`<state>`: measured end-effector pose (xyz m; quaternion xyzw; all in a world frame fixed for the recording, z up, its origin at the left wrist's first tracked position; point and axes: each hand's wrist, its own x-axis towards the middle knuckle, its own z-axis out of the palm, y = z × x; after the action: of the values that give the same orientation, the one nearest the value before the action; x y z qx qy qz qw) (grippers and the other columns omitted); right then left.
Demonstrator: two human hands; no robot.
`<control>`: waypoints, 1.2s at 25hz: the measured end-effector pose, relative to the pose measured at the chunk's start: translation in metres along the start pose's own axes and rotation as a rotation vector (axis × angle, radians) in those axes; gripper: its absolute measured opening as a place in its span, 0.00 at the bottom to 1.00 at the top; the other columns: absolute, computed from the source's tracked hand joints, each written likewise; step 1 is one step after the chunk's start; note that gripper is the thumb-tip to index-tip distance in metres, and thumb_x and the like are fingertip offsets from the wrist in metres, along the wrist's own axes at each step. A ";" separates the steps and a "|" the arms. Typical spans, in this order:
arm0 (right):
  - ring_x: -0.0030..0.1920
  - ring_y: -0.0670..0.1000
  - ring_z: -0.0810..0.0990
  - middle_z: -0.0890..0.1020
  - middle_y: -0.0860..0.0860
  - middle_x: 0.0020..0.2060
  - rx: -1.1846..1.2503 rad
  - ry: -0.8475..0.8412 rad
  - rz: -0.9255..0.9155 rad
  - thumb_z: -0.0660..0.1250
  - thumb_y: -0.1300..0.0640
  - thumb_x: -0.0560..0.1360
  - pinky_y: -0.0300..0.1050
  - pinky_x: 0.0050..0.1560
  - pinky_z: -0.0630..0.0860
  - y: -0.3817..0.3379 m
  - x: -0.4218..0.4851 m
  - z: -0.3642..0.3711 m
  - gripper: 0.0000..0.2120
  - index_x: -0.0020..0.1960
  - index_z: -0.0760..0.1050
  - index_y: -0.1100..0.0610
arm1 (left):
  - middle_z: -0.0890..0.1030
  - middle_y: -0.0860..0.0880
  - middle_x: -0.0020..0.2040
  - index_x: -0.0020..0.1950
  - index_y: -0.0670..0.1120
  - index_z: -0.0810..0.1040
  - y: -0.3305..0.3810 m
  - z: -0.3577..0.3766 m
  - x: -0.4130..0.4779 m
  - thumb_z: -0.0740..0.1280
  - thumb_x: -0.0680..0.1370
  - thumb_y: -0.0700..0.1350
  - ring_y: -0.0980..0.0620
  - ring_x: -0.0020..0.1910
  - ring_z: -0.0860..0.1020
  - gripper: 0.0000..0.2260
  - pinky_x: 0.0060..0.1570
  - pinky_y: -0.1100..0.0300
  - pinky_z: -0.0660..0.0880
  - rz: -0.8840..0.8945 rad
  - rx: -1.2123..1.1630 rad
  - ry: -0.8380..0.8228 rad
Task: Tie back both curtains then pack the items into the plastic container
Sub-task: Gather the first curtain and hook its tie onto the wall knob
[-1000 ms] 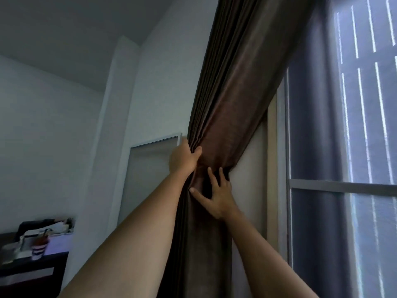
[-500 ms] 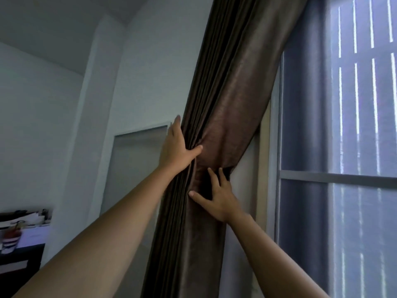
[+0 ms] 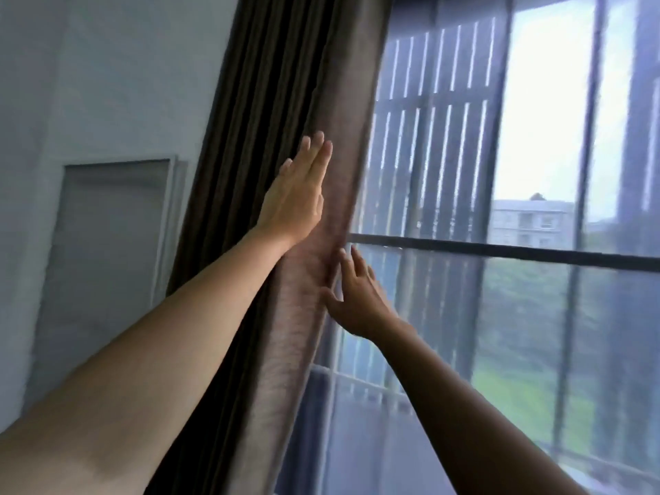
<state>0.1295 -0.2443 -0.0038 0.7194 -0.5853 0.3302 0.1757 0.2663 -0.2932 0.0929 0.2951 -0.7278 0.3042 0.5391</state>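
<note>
A brown pleated curtain [image 3: 271, 101] hangs in a gathered bundle down the middle of the view, left of the window. My left hand [image 3: 296, 194] is flat with fingers straight, lying against the curtain's front face. Lower down, my right hand [image 3: 357, 298] has its fingers spread at the curtain's right edge, touching or almost touching the fabric. Neither hand grips anything. No tie-back and no plastic container are in view.
A large window [image 3: 500, 251] with dark frames fills the right side, with a slatted screen [image 3: 428, 66] outside and trees and a building beyond. On the left are a white wall [image 3: 125, 66] and a grey panel or door [image 3: 107, 244].
Both hands have let go of the curtain's pinched waist and opened flat. The view has swung right, showing more window; the desk at lower left has left the frame.
</note>
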 end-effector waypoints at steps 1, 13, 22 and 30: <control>0.77 0.59 0.50 0.43 0.56 0.77 -0.044 0.038 0.032 0.58 0.46 0.78 0.53 0.74 0.52 0.018 -0.025 -0.018 0.36 0.77 0.44 0.57 | 0.52 0.42 0.78 0.77 0.41 0.51 0.033 0.001 0.000 0.54 0.80 0.36 0.44 0.77 0.51 0.25 0.74 0.48 0.54 -0.013 -0.121 0.004; 0.73 0.64 0.60 0.59 0.63 0.74 -0.689 0.337 0.516 0.61 0.49 0.73 0.62 0.70 0.62 0.189 -0.315 -0.220 0.32 0.73 0.62 0.60 | 0.53 0.41 0.78 0.76 0.39 0.53 0.393 0.044 -0.011 0.57 0.81 0.42 0.44 0.77 0.52 0.25 0.74 0.50 0.56 0.054 -0.882 -0.124; 0.71 0.60 0.66 0.70 0.59 0.69 -0.896 0.527 0.921 0.70 0.37 0.67 0.62 0.71 0.57 0.268 -0.406 -0.259 0.48 0.75 0.51 0.57 | 0.48 0.45 0.79 0.78 0.46 0.48 0.577 0.075 -0.006 0.49 0.76 0.63 0.49 0.78 0.47 0.35 0.74 0.55 0.50 0.142 -1.252 -0.158; 0.60 0.50 0.77 0.80 0.50 0.58 -0.855 0.823 1.143 0.66 0.34 0.68 0.52 0.67 0.62 0.334 -0.450 -0.298 0.42 0.73 0.56 0.55 | 0.43 0.41 0.78 0.78 0.49 0.41 0.700 0.082 0.032 0.55 0.77 0.65 0.40 0.77 0.44 0.38 0.74 0.44 0.50 0.228 -1.320 -0.212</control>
<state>-0.3147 0.1882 -0.1404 0.0027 -0.8252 0.3545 0.4398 -0.3214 0.0895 0.0178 -0.1466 -0.8365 -0.1796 0.4966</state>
